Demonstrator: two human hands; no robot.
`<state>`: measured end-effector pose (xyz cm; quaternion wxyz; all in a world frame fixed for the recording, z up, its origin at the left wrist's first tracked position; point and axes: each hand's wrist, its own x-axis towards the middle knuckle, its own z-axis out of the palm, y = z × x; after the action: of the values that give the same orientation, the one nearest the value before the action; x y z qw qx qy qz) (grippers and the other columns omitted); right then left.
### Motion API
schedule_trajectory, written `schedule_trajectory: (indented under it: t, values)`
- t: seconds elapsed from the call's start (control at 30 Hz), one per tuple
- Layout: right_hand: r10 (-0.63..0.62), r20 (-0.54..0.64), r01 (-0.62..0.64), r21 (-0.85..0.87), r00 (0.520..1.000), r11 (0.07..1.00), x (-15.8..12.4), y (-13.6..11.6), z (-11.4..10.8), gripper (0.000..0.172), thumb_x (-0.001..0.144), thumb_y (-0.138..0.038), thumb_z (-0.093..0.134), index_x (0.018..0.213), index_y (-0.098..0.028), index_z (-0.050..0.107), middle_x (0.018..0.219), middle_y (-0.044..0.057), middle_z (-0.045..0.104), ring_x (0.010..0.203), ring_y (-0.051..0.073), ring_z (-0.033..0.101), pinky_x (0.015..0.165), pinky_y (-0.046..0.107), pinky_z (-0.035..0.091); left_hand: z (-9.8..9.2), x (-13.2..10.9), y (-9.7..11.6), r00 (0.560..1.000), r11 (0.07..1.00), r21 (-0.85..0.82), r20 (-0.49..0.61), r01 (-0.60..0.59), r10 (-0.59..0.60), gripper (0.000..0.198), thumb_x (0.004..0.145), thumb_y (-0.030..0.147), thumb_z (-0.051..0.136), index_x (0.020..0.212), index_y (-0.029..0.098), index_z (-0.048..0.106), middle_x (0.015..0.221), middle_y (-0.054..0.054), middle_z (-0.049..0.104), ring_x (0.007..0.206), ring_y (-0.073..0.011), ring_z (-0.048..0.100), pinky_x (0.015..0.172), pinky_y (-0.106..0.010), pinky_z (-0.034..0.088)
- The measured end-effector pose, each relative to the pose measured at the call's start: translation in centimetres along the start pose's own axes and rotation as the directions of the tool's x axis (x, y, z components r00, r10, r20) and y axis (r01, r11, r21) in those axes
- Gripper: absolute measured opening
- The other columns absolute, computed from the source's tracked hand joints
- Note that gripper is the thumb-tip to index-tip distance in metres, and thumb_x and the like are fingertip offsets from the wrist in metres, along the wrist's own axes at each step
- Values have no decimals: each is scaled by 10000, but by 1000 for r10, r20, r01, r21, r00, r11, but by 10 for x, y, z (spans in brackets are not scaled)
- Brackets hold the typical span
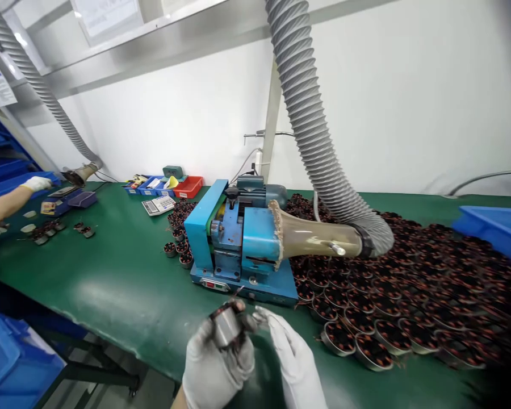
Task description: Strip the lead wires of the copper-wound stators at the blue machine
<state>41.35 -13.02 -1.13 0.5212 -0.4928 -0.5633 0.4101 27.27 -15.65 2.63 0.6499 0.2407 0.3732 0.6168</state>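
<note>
My left hand (215,369), in a white glove, is closed around a motor stator (227,328), a silvery metal ring with dark insides and copper-coloured windings. The stator is tilted and slightly blurred, held above the bench's front edge. Beside it my right hand (292,355), also gloved in white, has its fingertips drawn together close to the stator's right side. What those fingertips pinch, if anything, is too small and blurred to make out. Just behind both hands stands a blue belt-driven machine (225,238) with a tan, funnel-shaped duct (319,234) on its right.
Many similar stators (372,349) crowd the green bench (97,295) on the right; another group (181,247) stands left of the machine. A grey hose (309,102) hangs overhead. Small bins (189,186) and a calculator (158,205) lie behind. Another person's gloved hand (37,183) is far left.
</note>
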Motion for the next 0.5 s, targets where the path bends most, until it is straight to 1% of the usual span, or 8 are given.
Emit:
schedule_trajectory:
  t: [0.07, 0.13, 0.27, 0.33, 0.4, 0.43, 0.47, 0.5]
  values:
    - [31, 89, -21, -104, 996, 994, 0, 18, 7, 333, 852, -445, 502, 879, -205, 732, 926, 92, 752, 849, 261, 708, 779, 356, 577, -3, -2, 7, 989, 936, -320, 53, 149, -139, 586, 683, 738, 518, 862, 203, 678, 702, -26, 642, 345, 2, 209, 339, -132, 302]
    - [-17, 152, 53, -238, 988, 970, -2, 35, 15, 359, 840, -486, 500, 831, -218, 738, 880, 87, 756, 810, 274, 711, 753, 385, 582, -5, -2, 11, 983, 844, -505, 68, 183, -172, 541, 759, 691, 475, 815, 188, 664, 612, 13, 589, 356, 2, 110, 323, -96, 235]
    - [-161, 263, 252, -366, 951, 896, -7, 53, 24, 367, 856, -498, 479, 836, -241, 741, 883, 81, 756, 799, 271, 711, 735, 387, 580, -14, -7, 16, 990, 842, -526, 3, 121, -140, 525, 791, 672, 449, 797, 185, 645, 556, 42, 543, 347, 1, 74, 314, -102, 198]
    - [-172, 296, 279, -372, 939, 885, -8, 56, 24, 380, 871, -501, 459, 836, -247, 739, 872, 70, 758, 783, 261, 714, 715, 370, 584, -24, -7, 15, 992, 929, -361, -66, 80, -111, 612, 768, 740, 375, 816, 192, 642, 586, 17, 570, 326, -8, 185, 330, -139, 264]
    - [-168, 296, 278, -383, 940, 881, -7, 59, 22, 394, 864, -525, 458, 837, -252, 741, 873, 61, 759, 782, 263, 717, 711, 367, 588, -41, -4, 14, 981, 997, 77, -191, -12, 26, 708, 761, 781, 265, 870, 190, 640, 696, -40, 633, 400, -72, 435, 429, -214, 412]
    - [-167, 292, 276, -390, 942, 879, -6, 61, 21, 394, 856, -536, 467, 838, -255, 744, 879, 57, 760, 786, 265, 718, 714, 367, 589, -52, -2, 14, 964, 940, 339, -231, -45, 130, 710, 748, 785, 288, 888, 184, 640, 761, -66, 656, 507, -125, 547, 521, -265, 473]
    - [-168, 286, 276, -395, 943, 876, -6, 62, 20, 388, 848, -540, 480, 845, -259, 746, 892, 54, 761, 795, 267, 718, 722, 365, 589, -66, 2, 16, 936, 808, 587, -249, -59, 249, 676, 741, 766, 346, 911, 181, 639, 830, -83, 672, 641, -176, 615, 632, -309, 502]
    - [-173, 284, 279, -394, 943, 876, -5, 63, 19, 378, 843, -539, 491, 854, -262, 748, 904, 52, 760, 803, 268, 718, 729, 360, 588, -82, 7, 19, 914, 686, 727, -252, -38, 318, 602, 677, 724, 513, 898, 180, 645, 865, -89, 681, 751, -222, 638, 726, -343, 501]
